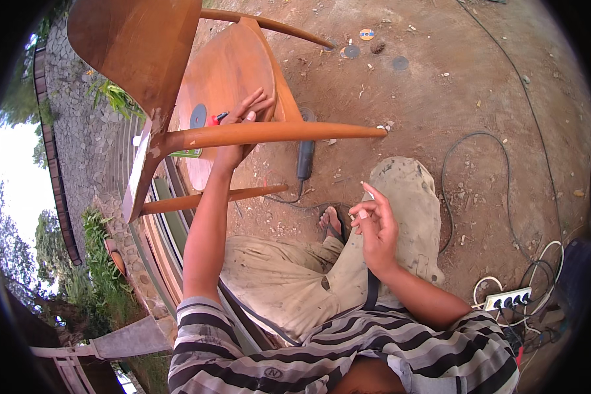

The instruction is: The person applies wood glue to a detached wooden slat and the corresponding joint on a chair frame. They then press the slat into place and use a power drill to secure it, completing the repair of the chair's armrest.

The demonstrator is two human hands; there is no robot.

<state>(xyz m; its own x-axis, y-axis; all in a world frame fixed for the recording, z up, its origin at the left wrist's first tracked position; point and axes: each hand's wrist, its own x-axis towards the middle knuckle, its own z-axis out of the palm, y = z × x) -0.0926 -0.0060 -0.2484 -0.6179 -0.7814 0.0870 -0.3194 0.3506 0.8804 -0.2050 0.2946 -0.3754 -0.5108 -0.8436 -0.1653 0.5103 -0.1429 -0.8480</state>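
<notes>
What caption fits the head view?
Left hand rests on an overturned wooden chair; right hand is raised over the knee.

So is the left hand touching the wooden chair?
Touching. The head view shows the left hand pressed against the wooden chair, fingers spread on the underside of the seat just behind a leg. The right hand is apart from it, raised above the knee.

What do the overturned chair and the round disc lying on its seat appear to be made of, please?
The chair looks like solid wood with a smooth orange-brown stain or varnish; paler bare patches show at the joint where the finish has worn. The disc beside the left hand is flat, dark grey and matte with a centre hole, so probably an abrasive material, though that is uncertain.
</notes>
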